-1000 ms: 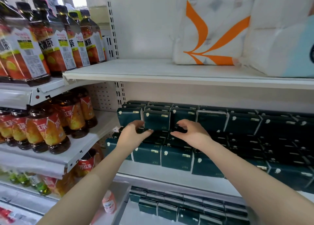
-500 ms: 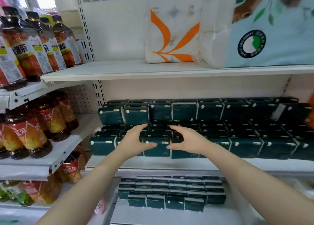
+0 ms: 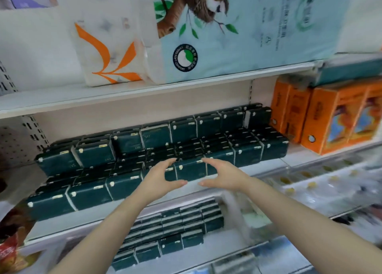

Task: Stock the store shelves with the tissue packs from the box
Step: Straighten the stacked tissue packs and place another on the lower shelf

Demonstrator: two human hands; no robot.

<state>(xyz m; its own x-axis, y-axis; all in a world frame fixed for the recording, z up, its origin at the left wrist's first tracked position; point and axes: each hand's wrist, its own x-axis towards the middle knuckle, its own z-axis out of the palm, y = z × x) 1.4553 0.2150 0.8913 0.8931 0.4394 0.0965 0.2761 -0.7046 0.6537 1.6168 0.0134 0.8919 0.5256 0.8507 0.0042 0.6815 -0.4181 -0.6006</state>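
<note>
Dark green tissue packs [image 3: 128, 141] fill the middle shelf [image 3: 86, 220] in stepped rows. More of the same packs [image 3: 173, 232] lie on the shelf below. My left hand [image 3: 159, 178] and my right hand [image 3: 223, 175] hover side by side in front of the front row, fingers spread in a C shape, facing one pack [image 3: 190, 171] between them. Neither hand grips anything. No box is in view.
Large paper-roll bags, one with an orange leaf [image 3: 107, 50] and one pale blue with a bird [image 3: 237, 31], sit on the top shelf. Orange cartons [image 3: 334, 118] stand right of the green packs. Drink bottles [image 3: 12, 251] show at the lower left.
The view has swung right and tilted, so the drink bottles have left the frame. Both hands have come back from the packs, off the upper rows to the front of the shelf.
</note>
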